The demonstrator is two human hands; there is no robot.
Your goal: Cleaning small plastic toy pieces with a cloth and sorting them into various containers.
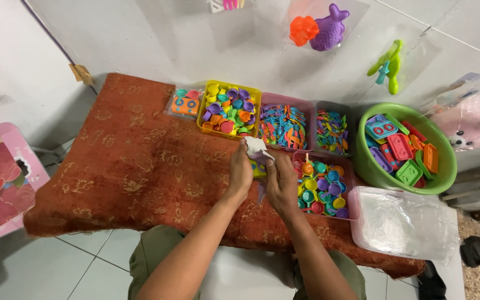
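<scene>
Nearest, two bare forearms reach out from the person's lap over a low surface draped with a rust-red patterned cloth [140,166]. The left hand [240,172] and right hand [280,180] meet close together near the middle of the cloth, both closed around a small clear plastic bag [258,149]. The left hand's fingers curl round the bag's left side; the right hand's fingers pinch it from the right. The bag stands just above the hands, crumpled white at its top, with coloured pieces showing inside lower down.

Just right of the right hand sits a pink tray [352,191] of small round caps in mixed colours, and at the near right lies a stack of clear plastic bags [404,222].

Farther off, a row of trays runs left to right: a small packed bag of toy pieces [184,103], a yellow tray [202,114] of round caps, a pink tray of blue and orange pieces [284,126], and a darker tray of thin multicoloured pieces [331,130]. At the far right stands a green basin [373,169] holding square plastic toy trays.
</scene>
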